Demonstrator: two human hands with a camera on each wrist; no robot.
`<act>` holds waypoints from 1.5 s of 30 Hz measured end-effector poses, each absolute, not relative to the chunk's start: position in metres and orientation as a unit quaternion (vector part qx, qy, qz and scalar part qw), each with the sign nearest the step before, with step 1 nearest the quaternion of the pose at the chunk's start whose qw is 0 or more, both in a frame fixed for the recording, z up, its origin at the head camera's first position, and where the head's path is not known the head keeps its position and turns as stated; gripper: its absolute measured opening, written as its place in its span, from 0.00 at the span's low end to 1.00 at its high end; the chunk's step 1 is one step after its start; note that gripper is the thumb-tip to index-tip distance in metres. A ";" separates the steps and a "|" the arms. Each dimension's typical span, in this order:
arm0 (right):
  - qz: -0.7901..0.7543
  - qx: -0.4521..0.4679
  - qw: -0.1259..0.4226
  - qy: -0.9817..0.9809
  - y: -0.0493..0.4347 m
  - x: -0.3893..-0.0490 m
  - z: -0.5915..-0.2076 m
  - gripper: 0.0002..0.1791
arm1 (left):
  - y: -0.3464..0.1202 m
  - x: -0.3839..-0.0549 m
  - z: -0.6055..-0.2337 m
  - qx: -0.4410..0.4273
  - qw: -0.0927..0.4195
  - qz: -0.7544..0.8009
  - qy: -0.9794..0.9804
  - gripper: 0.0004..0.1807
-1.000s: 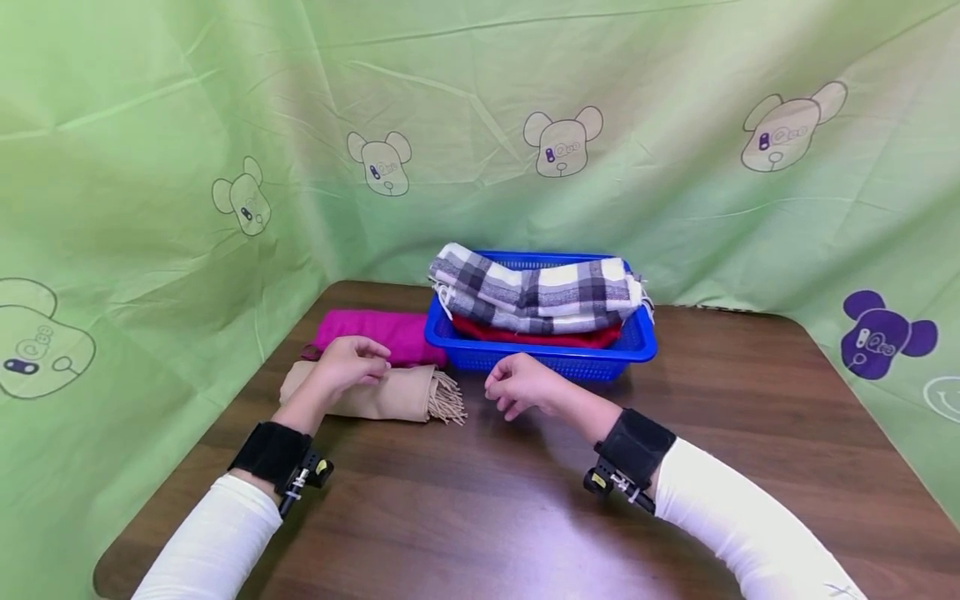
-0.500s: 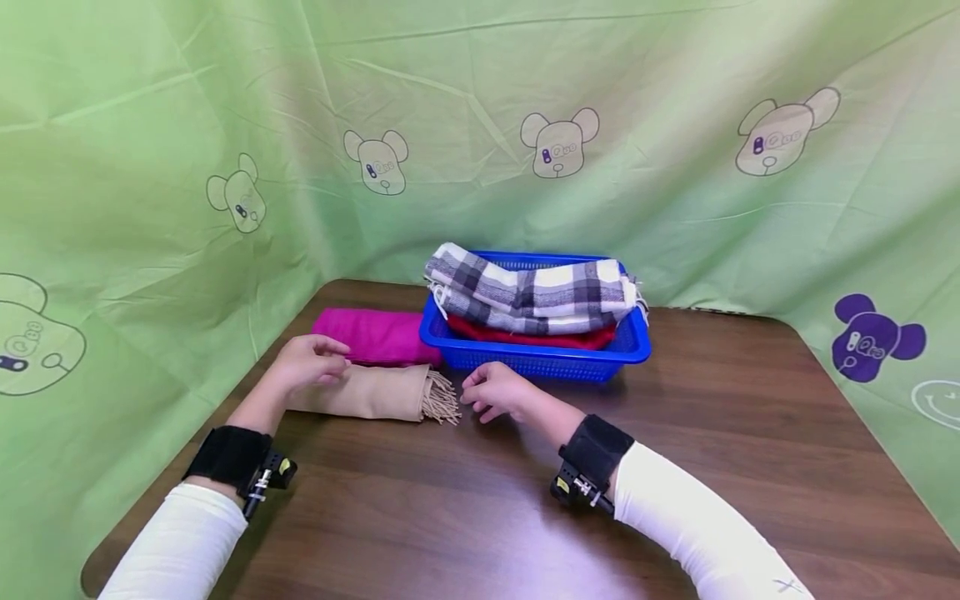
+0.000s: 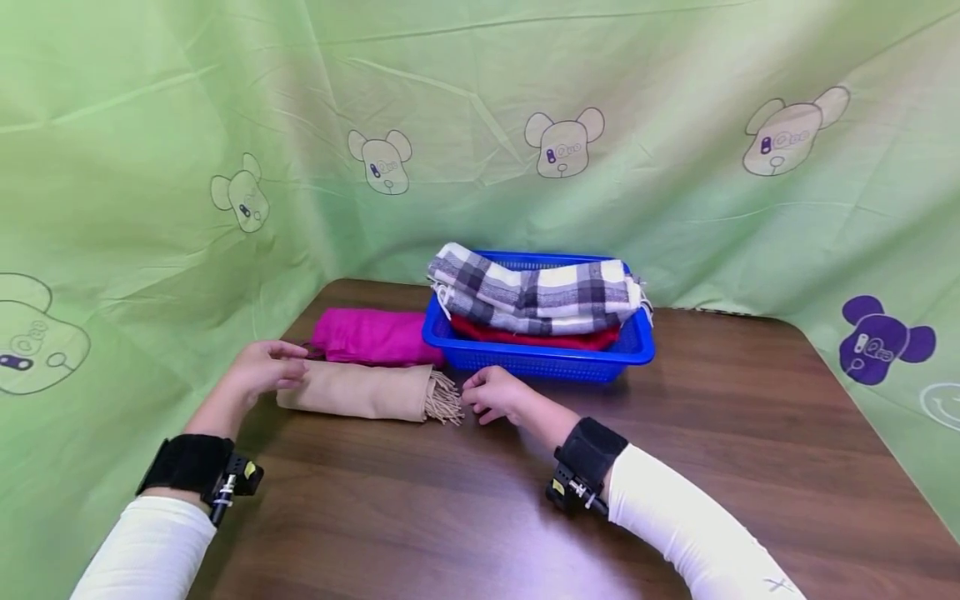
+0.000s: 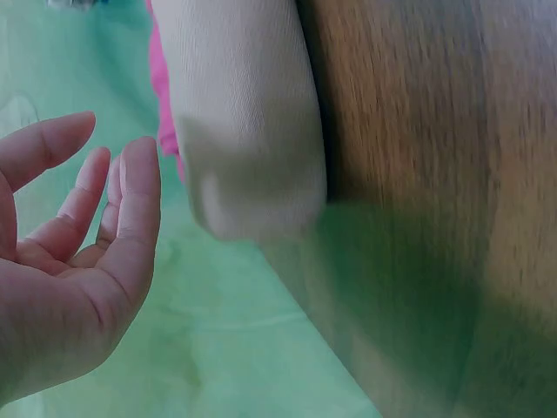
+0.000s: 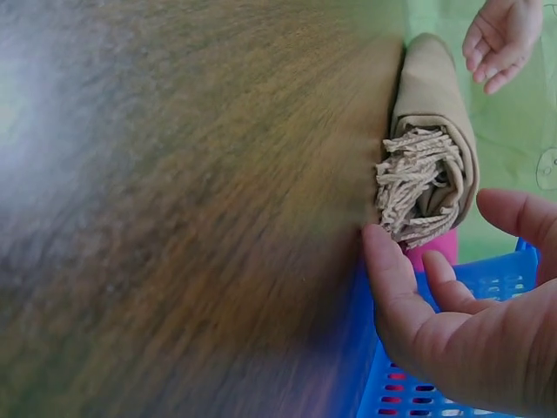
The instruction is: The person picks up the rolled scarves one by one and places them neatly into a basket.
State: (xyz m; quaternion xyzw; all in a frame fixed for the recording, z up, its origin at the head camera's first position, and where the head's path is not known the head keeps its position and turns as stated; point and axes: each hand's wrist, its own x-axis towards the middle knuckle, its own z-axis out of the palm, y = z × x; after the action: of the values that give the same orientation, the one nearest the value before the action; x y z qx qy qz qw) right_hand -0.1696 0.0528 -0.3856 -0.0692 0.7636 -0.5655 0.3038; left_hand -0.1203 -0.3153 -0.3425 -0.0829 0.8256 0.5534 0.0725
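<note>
A folded beige scarf (image 3: 367, 392) lies on the table, its fringe (image 5: 418, 187) at the right end. My left hand (image 3: 266, 368) hovers by the scarf's left end, its fingers loosely bent and holding nothing; in the left wrist view the hand (image 4: 83, 235) is apart from the cloth. Beside the fringe is my right hand (image 3: 495, 394), fingers relaxed with nothing between them. The right wrist view has its fingertips close to the fringe and the thumb apart. Behind the beige scarf lies a folded magenta cloth (image 3: 378, 336).
A blue basket (image 3: 540, 365) stands at the back, holding a folded plaid scarf (image 3: 555, 296) over a red cloth (image 3: 536, 335). Its front left corner sits close to the magenta cloth. A green printed curtain (image 3: 465, 100) surrounds the wooden table (image 3: 420, 517).
My left hand has moved left, from over the beige scarf to its left end. My right hand has shifted left and slightly down, up to the fringe. The scarf stays put.
</note>
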 end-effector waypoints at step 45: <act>-0.671 -0.036 0.332 0.662 0.004 -0.164 -0.394 0.21 | -0.353 -0.132 -0.381 -0.122 0.219 0.629 0.735 0.44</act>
State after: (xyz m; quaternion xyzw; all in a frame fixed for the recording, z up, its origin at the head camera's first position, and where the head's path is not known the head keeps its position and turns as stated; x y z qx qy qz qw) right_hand -0.1639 0.0036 -0.3945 -0.0363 0.6625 -0.6707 0.3316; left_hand -0.1317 -0.3533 -0.3807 -0.1225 0.7354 0.6294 0.2192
